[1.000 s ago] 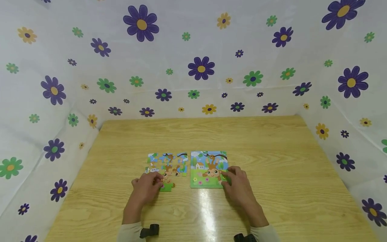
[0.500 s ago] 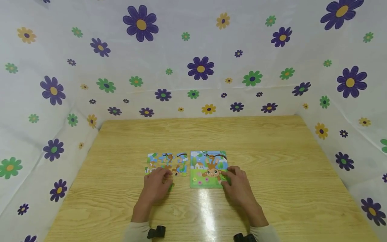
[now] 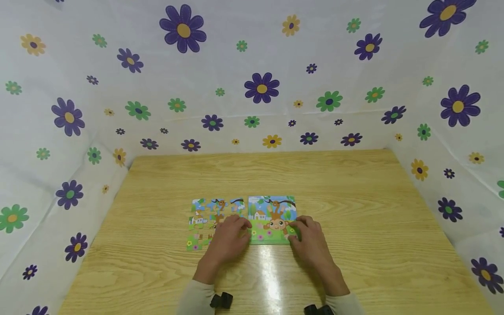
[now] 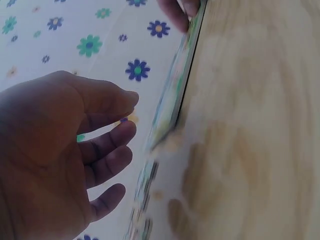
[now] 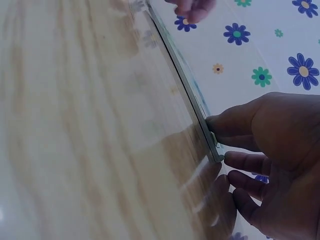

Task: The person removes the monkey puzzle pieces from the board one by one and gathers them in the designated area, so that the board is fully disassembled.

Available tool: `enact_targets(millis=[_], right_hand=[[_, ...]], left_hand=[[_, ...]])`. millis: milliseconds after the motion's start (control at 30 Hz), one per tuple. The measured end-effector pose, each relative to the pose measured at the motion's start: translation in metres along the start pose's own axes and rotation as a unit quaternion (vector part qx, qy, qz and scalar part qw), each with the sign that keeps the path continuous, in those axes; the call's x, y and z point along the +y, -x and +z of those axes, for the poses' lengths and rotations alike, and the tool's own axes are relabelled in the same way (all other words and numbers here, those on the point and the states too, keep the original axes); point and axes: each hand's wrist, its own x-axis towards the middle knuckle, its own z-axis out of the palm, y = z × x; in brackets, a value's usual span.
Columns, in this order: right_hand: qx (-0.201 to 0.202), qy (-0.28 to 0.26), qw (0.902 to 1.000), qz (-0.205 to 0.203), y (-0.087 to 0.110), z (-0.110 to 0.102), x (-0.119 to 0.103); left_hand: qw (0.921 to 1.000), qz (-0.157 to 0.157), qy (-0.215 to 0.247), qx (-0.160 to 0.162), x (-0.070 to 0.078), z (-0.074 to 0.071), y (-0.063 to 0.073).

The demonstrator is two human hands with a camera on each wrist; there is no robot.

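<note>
A square picture board (image 3: 271,214) showing a cartoon monkey lies flat on the table. Left of it are several puzzle pieces (image 3: 197,220) with the same picture, set in rows with gaps. My left hand (image 3: 230,238) is over the right part of these pieces, hiding some, its fingertips close to the board's left edge. In the left wrist view the left hand (image 4: 65,145) has loosely bent fingers, with nothing visible between thumb and fingers. My right hand (image 3: 312,240) holds the board's lower right edge; the right wrist view shows its thumb (image 5: 230,122) against the rim near a corner.
The wooden table (image 3: 354,197) stretches out on both sides and behind the board. White cloth with printed flowers (image 3: 261,89) stands along its back and sides. A small black device (image 3: 222,300) is at each wrist.
My left hand has moved right across the puzzle pieces, from their lower left to beside the board, uncovering the lower left pieces. The right hand and the board have stayed put.
</note>
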Motion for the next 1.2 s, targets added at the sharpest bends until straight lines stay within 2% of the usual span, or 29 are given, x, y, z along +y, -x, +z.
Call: enact_targets(millis=[167, 333, 633, 967, 1200], right_hand=[[0.004, -0.001, 1.0, -0.001, 0.001, 0.0, -0.001], [0.007, 0.001, 1.0, -0.003, 0.0, 0.001, 0.001], [0.007, 0.0, 1.0, -0.004, -0.001, 0.001, 0.002], [-0.031, -0.01, 0.9992, -0.023, 0.003, -0.009, 0.006], [-0.03, 0.034, 0.9983, -0.037, 0.002, -0.009, 0.009]], left_hand=[[0.9993, 0.018, 0.005, -0.031, 0.027, 0.008, -0.013], [0.9984, 0.035, -0.01, -0.042, 0.042, 0.02, -0.025], [0.9971, 0.02, -0.03, -0.067, 0.048, 0.035, -0.031], [0.9974, 0.015, -0.042, -0.056, 0.055, 0.042, -0.03], [0.998, 0.008, -0.032, -0.053, 0.056, 0.044, -0.03]])
